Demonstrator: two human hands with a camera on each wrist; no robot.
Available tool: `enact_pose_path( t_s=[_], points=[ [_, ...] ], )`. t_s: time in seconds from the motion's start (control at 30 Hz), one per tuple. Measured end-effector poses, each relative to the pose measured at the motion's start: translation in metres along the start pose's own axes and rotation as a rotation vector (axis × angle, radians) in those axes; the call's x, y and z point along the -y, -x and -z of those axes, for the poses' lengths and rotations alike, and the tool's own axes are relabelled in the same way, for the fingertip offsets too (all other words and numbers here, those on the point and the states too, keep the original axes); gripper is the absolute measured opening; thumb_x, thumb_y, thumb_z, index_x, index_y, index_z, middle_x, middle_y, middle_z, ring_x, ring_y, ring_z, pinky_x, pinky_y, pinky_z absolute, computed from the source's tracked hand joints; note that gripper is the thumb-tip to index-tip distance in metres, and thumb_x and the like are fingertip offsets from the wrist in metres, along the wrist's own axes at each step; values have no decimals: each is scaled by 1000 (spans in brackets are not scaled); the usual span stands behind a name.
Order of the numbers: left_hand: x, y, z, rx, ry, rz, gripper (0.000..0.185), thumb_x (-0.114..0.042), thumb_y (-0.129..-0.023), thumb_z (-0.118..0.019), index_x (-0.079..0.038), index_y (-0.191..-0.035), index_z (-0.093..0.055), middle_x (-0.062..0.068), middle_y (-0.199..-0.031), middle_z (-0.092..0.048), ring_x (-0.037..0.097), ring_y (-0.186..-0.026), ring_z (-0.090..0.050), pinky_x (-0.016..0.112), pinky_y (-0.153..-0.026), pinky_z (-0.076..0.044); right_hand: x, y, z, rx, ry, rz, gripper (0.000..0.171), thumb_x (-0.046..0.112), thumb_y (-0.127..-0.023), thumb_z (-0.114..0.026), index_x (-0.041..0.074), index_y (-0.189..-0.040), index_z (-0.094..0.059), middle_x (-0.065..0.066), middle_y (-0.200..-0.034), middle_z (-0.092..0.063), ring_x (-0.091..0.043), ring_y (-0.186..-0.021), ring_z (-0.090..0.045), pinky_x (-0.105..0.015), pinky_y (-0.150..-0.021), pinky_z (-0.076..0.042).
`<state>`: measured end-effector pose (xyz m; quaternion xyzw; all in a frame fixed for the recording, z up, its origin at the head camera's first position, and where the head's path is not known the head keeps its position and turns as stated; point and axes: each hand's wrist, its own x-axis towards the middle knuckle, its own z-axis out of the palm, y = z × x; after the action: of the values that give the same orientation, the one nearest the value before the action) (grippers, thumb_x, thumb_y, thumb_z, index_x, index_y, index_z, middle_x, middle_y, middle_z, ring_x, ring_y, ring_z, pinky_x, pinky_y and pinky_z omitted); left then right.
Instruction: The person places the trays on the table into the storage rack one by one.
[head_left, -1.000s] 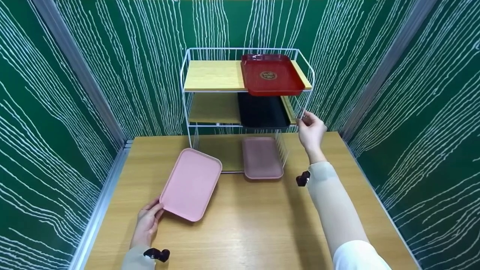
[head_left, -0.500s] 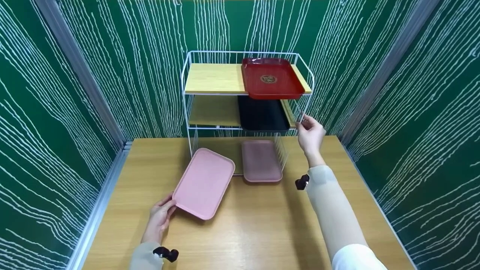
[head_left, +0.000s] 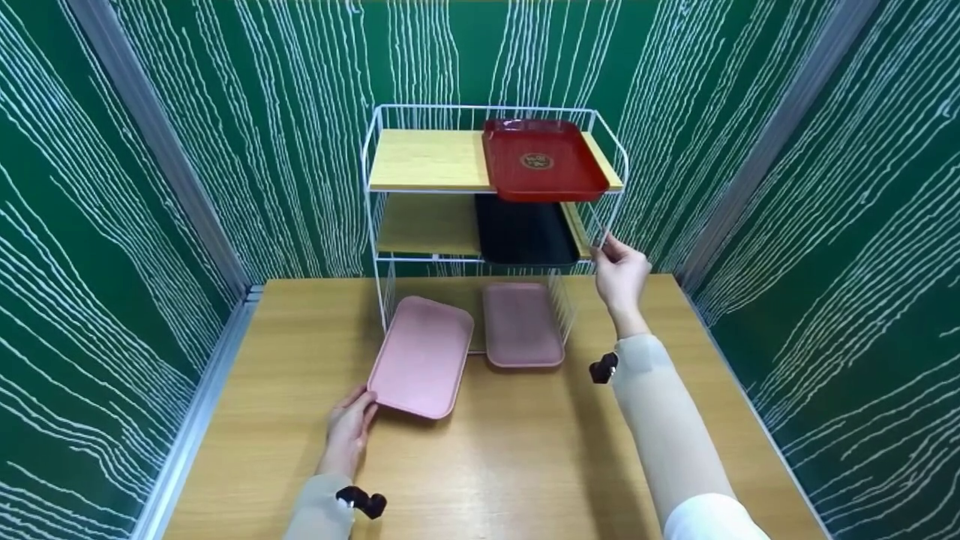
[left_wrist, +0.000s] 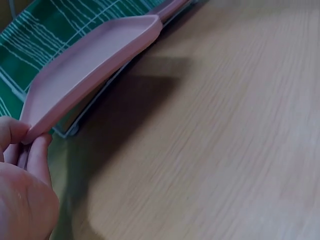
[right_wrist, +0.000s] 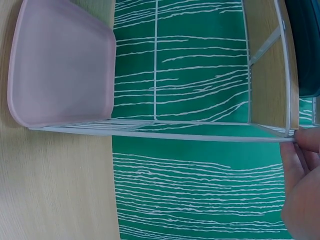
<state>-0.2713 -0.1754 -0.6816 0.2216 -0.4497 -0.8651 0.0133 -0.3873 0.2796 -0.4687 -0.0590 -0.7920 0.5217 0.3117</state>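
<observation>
My left hand [head_left: 351, 429] pinches the near left corner of a pink tray [head_left: 422, 358], thumb above and fingers below. In the left wrist view that pink tray [left_wrist: 90, 70] is raised over the table and casts a shadow. Its far end overlaps the bottom level of a white wire rack [head_left: 373, 225] with wooden shelves. My right hand [head_left: 622, 279] grips the rack's right front upright beside the middle shelf; the right wrist view shows the fingers curled at the wire. A second pink tray [head_left: 523, 325] lies on the right of the bottom shelf.
A red tray [head_left: 551, 161] with a gold emblem lies on the right of the top shelf, its front edge overhanging. Below it, a black tray [head_left: 525, 231] sits on the middle shelf. The rack stands on a wooden table [head_left: 510, 450] between green walls [head_left: 847, 247] with white streaks.
My left hand has carried the pink tray rightward and toward the rack's bottom level, turning it slightly straighter. The right hand keeps its grip on the upright.
</observation>
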Motion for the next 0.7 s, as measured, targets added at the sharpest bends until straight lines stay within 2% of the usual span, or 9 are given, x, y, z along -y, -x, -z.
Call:
enact_pose_path(
  t_s=[0.1,0.17,0.27,0.33,0.4,0.7],
  points=[
    [4,-1,-8,-27,20,-3,59,12,-98,-67,13,-153,-46,26,-153,-48,14,-108,-69,27,-105,-56,0,1,0,-2,6,-9,36,3,-100,-74,6,-136,-72,-14,-119,-78,-16,-99,-73,-17,-76,-55],
    [7,-3,-13,-39,26,-11,58,12,-98,-67,13,-152,-46,27,-156,-46,20,-119,-66,28,-108,-54,1,0,0,-11,5,-13,35,4,-100,-74,6,-134,-73,-14,-118,-79,-17,-99,-73,-17,-76,-55],
    [10,-5,-21,-46,35,-27,59,12,-99,-65,12,-154,-44,30,-162,-40,30,-139,-56,32,-113,-50,2,0,0,-34,1,-9,35,3,-98,-76,5,-132,-74,-15,-117,-78,-20,-102,-75,-14,-76,-54],
    [12,-6,-26,-53,54,-34,59,12,-98,-64,12,-154,-44,30,-163,-39,35,-146,-48,35,-116,-47,1,-1,-1,-47,2,-5,35,2,-96,-77,5,-131,-74,-15,-116,-78,-21,-105,-75,-13,-76,-53],
    [14,-8,-30,-61,70,-34,59,13,-98,-63,12,-154,-44,30,-165,-37,37,-149,-43,36,-118,-45,1,-2,-1,-56,3,1,36,1,-95,-78,6,-130,-75,-15,-116,-78,-21,-107,-75,-11,-77,-53],
    [24,-12,-45,-135,176,-16,58,17,-97,-62,14,-153,-43,32,-165,-36,41,-150,-42,40,-120,-43,-1,0,-2,-46,8,-8,35,6,-97,-78,9,-132,-75,-13,-119,-78,-16,-103,-74,-14,-76,-55]
  ],
)
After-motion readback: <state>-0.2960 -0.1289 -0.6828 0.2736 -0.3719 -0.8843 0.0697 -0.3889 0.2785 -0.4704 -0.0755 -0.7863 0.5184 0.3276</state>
